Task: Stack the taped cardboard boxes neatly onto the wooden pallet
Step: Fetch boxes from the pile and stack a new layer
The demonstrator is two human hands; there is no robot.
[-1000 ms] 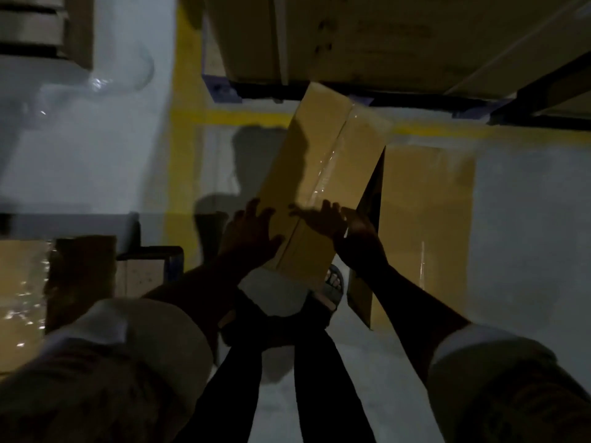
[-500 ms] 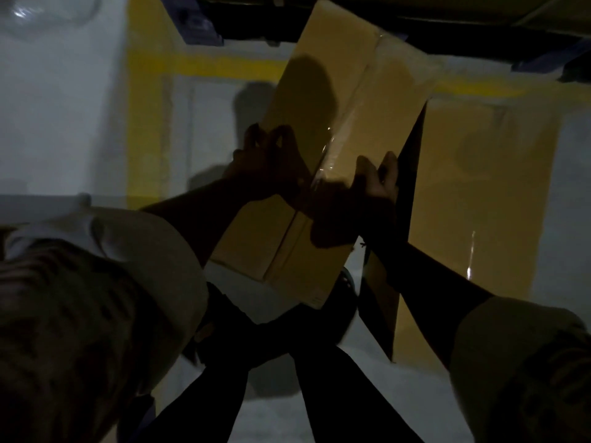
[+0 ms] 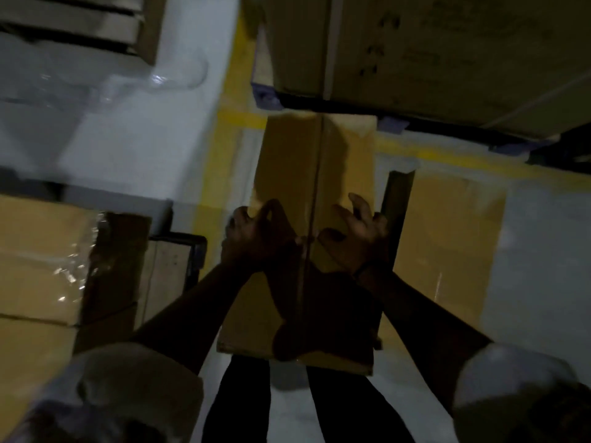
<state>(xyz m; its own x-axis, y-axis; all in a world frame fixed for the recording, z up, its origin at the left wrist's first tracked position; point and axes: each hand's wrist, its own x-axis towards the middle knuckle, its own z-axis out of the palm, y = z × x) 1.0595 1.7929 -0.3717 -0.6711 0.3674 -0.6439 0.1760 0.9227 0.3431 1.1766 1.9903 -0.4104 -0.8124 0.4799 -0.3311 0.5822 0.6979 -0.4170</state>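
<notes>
Left hand (image 3: 256, 239) and right hand (image 3: 355, 241) lie bent-fingered atop the box (image 3: 287, 161), above pale floor (image 3: 128, 148); whether they grip it is unclear. Yellow line (image 3: 224, 139) beyond them, wrapped boxes (image 3: 38, 251) to their left.

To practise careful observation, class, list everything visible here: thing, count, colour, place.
long box: one, brown, centre, under both hands
second box: one, brown, floor, right of it
large boxes: count unclear, brown, top
wrapped boxes: two or more, brown, left
slats: several, dull brown, top left
plastic film: one, clear, upper left
floor lines: yellow, grey floor
left hand: fingers curled at box's left edge
right hand: fingers spread over box top
legs: two, dark, bottom
</notes>
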